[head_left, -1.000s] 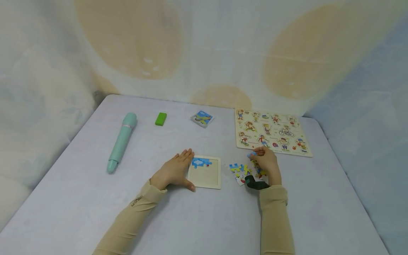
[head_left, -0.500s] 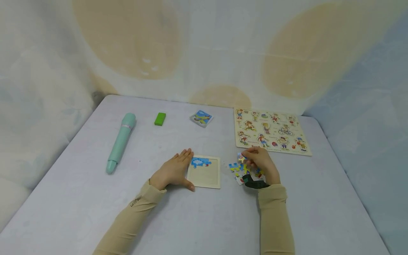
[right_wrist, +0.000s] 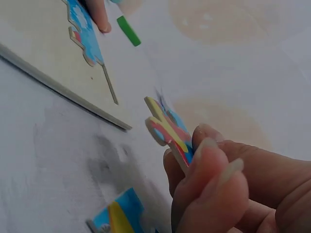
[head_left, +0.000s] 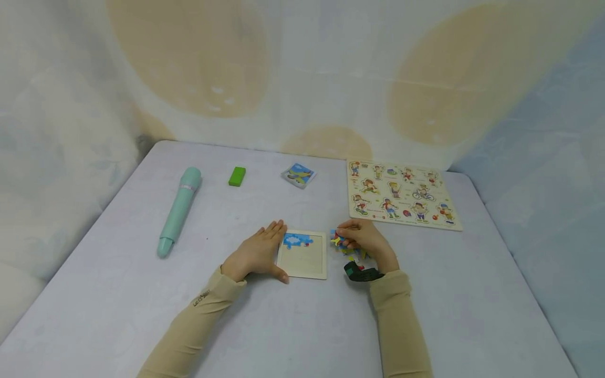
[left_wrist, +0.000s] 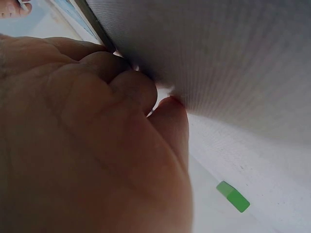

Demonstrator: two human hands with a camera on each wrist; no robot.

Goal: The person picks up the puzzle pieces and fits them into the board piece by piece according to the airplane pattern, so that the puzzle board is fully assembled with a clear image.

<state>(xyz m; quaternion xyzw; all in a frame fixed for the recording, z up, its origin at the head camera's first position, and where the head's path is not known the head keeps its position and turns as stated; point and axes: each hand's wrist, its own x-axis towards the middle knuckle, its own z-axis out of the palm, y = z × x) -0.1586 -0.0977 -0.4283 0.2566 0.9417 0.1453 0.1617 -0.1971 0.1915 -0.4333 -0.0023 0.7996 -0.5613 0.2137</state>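
My right hand [head_left: 368,242] pinches a puzzle piece [right_wrist: 170,128] in red, yellow and blue, held above the table just right of the wooden puzzle tray [head_left: 302,262]. Joined blue sky pieces [head_left: 296,240] lie along the tray's top left; bare wood shows in the rest of it. With fingers spread, my left hand [head_left: 257,254] rests against the tray's left edge, the thumb at its lower left corner. Loose puzzle pieces [head_left: 352,253] lie on the table, partly hidden under my right hand; one blue and yellow piece [right_wrist: 119,213] shows below it in the right wrist view.
A larger board with cartoon figures [head_left: 402,197] lies at the back right. Farther back are a small square airplane picture [head_left: 299,175] and a green block [head_left: 237,176]. A mint-green cylinder [head_left: 179,212] lies at the left. Curtains surround the table's back and sides.
My right hand has lifted a puzzle piece from among the loose ones and moved left with it, close to the tray's right edge. My left hand has stayed in place.
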